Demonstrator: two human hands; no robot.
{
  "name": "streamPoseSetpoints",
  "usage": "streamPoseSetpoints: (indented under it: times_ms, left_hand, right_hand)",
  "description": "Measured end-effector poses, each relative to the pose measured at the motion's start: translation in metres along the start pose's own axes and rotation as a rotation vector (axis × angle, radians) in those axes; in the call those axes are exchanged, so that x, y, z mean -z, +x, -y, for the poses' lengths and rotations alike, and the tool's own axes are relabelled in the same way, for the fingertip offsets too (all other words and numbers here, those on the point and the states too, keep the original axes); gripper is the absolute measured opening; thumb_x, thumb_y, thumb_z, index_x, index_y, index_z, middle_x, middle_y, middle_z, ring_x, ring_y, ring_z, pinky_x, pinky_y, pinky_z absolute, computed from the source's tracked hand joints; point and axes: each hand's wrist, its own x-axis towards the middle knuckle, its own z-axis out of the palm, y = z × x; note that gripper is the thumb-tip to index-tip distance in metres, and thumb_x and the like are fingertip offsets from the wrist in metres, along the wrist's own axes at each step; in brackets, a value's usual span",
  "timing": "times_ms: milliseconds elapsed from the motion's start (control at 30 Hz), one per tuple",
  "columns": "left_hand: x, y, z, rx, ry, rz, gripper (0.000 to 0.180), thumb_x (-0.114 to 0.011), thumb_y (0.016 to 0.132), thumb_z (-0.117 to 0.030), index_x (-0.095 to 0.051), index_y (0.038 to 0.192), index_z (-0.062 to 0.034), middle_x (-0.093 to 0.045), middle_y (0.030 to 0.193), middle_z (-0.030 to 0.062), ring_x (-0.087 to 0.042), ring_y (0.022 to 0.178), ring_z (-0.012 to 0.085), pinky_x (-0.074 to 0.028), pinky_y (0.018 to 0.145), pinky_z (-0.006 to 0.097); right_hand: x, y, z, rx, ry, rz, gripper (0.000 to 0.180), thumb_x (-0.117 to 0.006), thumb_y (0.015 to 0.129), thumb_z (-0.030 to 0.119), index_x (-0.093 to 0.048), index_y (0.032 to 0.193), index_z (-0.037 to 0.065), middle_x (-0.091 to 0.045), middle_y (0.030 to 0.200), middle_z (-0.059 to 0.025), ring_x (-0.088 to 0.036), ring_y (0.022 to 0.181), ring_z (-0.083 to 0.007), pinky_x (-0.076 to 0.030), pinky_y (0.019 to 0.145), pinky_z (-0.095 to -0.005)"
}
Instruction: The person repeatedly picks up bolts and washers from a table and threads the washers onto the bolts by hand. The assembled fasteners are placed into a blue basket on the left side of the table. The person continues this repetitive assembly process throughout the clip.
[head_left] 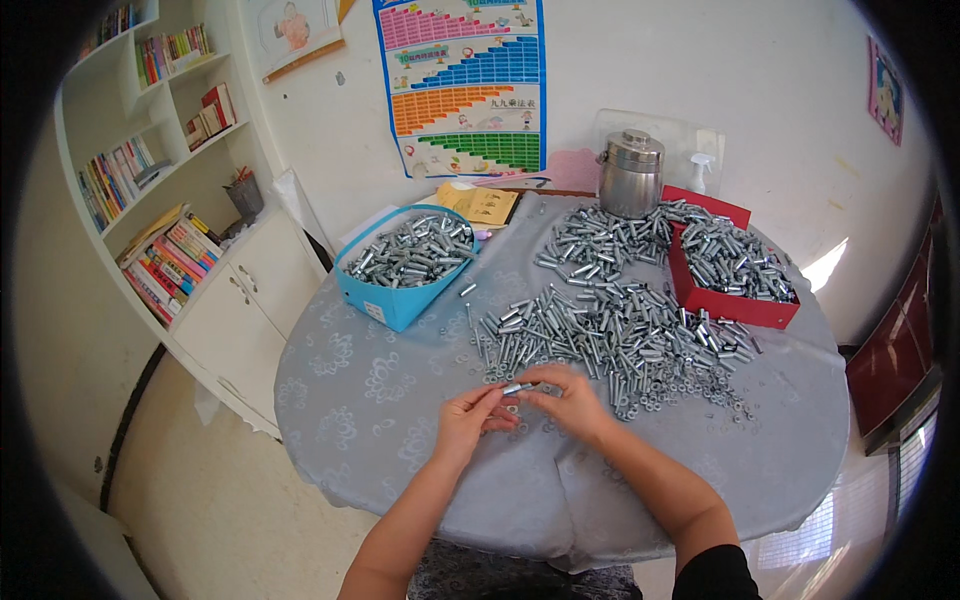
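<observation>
Over the near middle of the table, my left hand (470,418) pinches one end of a silvery expansion bolt (516,389). My right hand (566,400) has its fingertips closed on the other end. The bolt lies nearly level between them, partly covered by fingers. Just beyond my hands spreads a loose pile of bolts and metal sleeves (570,335). Small nuts and washers (680,383) are scattered along its near right side. A light blue box (400,308) heaped with bolts stands at the left, and a red box (745,312), also heaped, at the right.
A grey patterned cloth (375,420) covers the round table. At the back stand a steel lidded pot (632,175) and a white spray bottle (699,175). A yellow booklet (485,205) lies behind the blue box. White bookshelves (255,290) flank the left side.
</observation>
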Motion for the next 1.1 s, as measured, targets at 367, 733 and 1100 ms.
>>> streamPoseSetpoints:
  times_ms: [367, 733, 1100]
  left_hand:
    - [0.007, 0.003, 0.002, 0.009, -0.046, -0.077, 0.025, -0.052, 0.088, -0.012, -0.055, 0.106, 0.0044, -0.063, 0.089, 0.0172, -0.062, 0.066, 0.0163, -0.054, 0.059, 0.028]
    - [0.010, 0.005, 0.005, 0.013, -0.029, -0.084, 0.024, -0.052, 0.088, -0.013, -0.055, 0.105, 0.0047, -0.063, 0.088, 0.0170, -0.062, 0.066, 0.0164, -0.054, 0.058, 0.027]
    - [0.012, 0.004, 0.005, 0.048, -0.034, -0.071, 0.024, -0.052, 0.088, -0.013, -0.056, 0.103, 0.0053, -0.063, 0.087, 0.0175, -0.061, 0.064, 0.0161, -0.054, 0.057, 0.027]
  right_hand:
    - [0.002, 0.002, -0.024, 0.194, -0.662, 0.009, 0.011, -0.067, 0.069, 0.017, -0.065, 0.078, 0.011, -0.059, 0.085, -0.0028, -0.052, 0.087, -0.0222, -0.037, 0.079, -0.0339]
    - [0.001, 0.002, -0.020, -0.030, -0.523, 0.076, 0.026, -0.067, 0.068, 0.014, -0.057, 0.091, 0.009, -0.064, 0.081, -0.0018, -0.054, 0.081, -0.0225, -0.036, 0.077, -0.0360]
    - [0.001, 0.007, -0.015, -0.307, 0.606, -0.026, 0.014, -0.065, 0.077, 0.002, -0.058, 0.089, 0.003, -0.060, 0.081, -0.0006, -0.057, 0.081, -0.0087, -0.045, 0.072, -0.0210]
